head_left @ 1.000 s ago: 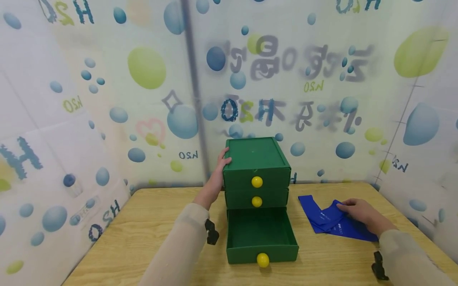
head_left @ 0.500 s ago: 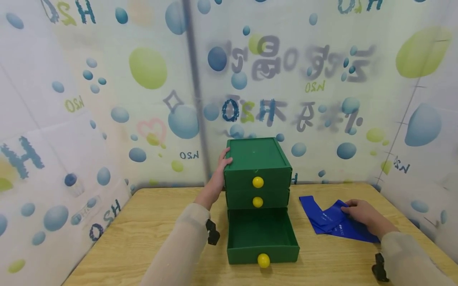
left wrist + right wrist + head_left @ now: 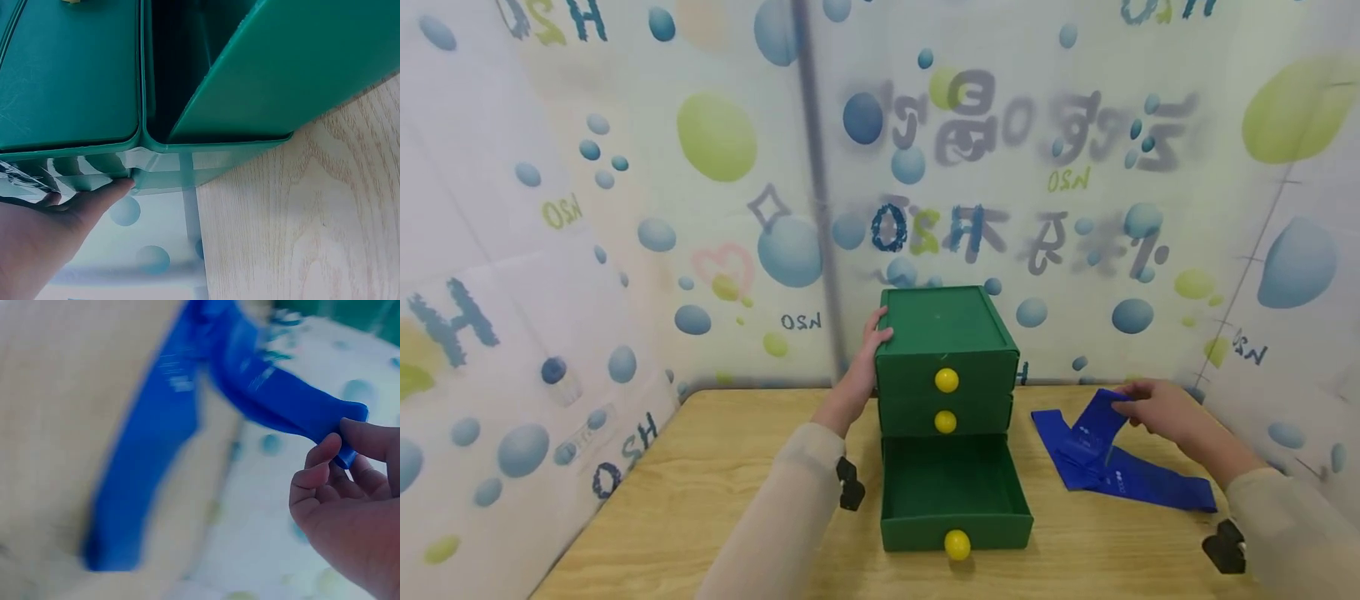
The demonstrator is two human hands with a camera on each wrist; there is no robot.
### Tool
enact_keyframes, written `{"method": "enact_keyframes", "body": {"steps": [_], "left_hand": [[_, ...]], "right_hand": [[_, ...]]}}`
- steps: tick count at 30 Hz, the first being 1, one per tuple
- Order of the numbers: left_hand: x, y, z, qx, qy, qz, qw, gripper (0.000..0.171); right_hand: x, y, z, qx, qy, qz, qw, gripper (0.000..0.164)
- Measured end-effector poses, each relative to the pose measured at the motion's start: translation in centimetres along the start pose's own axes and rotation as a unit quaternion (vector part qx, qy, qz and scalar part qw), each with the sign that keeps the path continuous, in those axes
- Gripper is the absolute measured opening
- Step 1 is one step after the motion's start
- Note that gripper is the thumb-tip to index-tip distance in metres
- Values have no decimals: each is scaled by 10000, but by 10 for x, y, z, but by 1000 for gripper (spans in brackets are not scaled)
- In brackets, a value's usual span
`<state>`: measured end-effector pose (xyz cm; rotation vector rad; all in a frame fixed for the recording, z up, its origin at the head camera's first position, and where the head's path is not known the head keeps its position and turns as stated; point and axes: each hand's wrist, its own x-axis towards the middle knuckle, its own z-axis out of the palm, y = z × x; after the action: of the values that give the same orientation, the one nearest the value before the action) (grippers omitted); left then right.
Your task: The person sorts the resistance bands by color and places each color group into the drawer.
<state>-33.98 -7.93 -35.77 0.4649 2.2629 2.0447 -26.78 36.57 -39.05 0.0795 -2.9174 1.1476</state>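
Observation:
A green drawer box (image 3: 943, 325) with yellow knobs stands in the middle, its bottom drawer (image 3: 955, 533) pulled out and its upper two closed. My left hand (image 3: 857, 375) rests against the box's left side, fingertips at the top edge; in the left wrist view the thumb (image 3: 109, 194) lies straight along that side. On the right, my right hand (image 3: 1165, 412) pinches one end of a blue resistance band (image 3: 1157, 479) with small white print. That end is raised, and the rest trails onto the table. In the right wrist view, thumb and fingers (image 3: 325, 450) close on the band's end.
Everything stands on a light wooden table (image 3: 760, 467). Behind it and at both sides hangs a white curtain (image 3: 737, 208) printed with blue and green drops. The open drawer juts out toward the front of the table.
My right hand has lifted the band's end up from the table, and the band has opened out beneath it. The left hand and the drawer box have stayed in place.

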Motion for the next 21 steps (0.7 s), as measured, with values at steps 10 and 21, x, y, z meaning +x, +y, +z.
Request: {"method": "enact_keyframes", "body": {"steps": [10,21], "left_hand": [[-2,-1,-1,59,-10,-20,10000,64],[-2,1,-1,88,-11,70,9999,63]], "right_hand": [[-25,-80,-17,-364,22,-616,9974,32],[-59,-139,1,-162,-605,-966,9934,28]]}}
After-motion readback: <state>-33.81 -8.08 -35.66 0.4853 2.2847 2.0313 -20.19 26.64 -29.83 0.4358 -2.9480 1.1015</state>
